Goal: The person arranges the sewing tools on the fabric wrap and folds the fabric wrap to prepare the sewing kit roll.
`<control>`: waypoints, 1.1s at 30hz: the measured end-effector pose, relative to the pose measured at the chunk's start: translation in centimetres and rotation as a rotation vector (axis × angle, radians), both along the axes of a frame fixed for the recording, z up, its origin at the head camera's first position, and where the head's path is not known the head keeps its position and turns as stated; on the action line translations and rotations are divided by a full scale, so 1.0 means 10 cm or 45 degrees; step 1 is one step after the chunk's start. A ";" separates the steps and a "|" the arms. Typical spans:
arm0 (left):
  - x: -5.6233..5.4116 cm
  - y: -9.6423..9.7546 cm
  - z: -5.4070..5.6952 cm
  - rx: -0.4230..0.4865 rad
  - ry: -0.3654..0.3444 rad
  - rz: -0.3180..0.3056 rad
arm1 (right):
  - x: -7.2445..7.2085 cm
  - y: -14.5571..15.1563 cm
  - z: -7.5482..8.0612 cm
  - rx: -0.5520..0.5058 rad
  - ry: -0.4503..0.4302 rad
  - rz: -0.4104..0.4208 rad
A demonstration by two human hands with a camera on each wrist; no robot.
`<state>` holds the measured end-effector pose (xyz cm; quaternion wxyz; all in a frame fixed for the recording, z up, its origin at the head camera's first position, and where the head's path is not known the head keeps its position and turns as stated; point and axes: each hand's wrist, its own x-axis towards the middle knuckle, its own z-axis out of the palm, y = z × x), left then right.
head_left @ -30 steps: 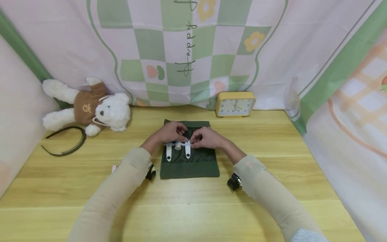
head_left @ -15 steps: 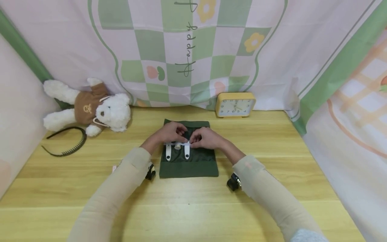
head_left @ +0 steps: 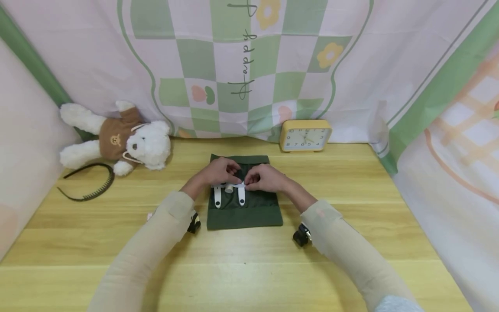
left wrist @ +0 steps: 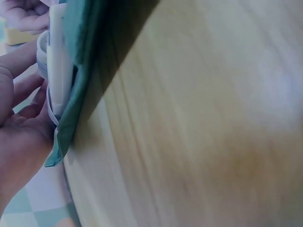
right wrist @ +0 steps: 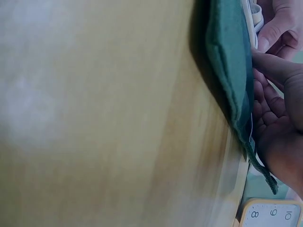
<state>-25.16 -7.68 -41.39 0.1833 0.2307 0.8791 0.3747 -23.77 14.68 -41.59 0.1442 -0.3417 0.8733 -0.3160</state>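
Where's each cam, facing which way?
Head: worn on head, faces forward and down at the green cloth on the table; shows left hand, right hand, sleeved forearms.
Left wrist: worn there, faces across the table, cloth upper left; left hand at left edge, part of right hand above.
Right wrist: worn there, faces across the table, cloth upper right; right hand at right edge, part of left hand above.
Shared: head and right wrist show the clock.

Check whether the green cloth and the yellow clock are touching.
Apart. The head view shows it: a strip of bare tabletop separates the green cloth from the yellow clock.
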 end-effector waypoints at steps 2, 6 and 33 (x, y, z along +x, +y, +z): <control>0.00 0.00 0.01 0.002 0.010 -0.003 | 0.00 0.02 0.01 -0.019 -0.007 0.000; 0.03 -0.01 0.04 0.041 0.033 -0.001 | 0.03 0.04 0.05 -0.074 -0.033 -0.015; 0.22 -0.69 0.37 0.241 0.152 0.058 | 0.13 0.32 0.16 -0.085 0.016 -0.093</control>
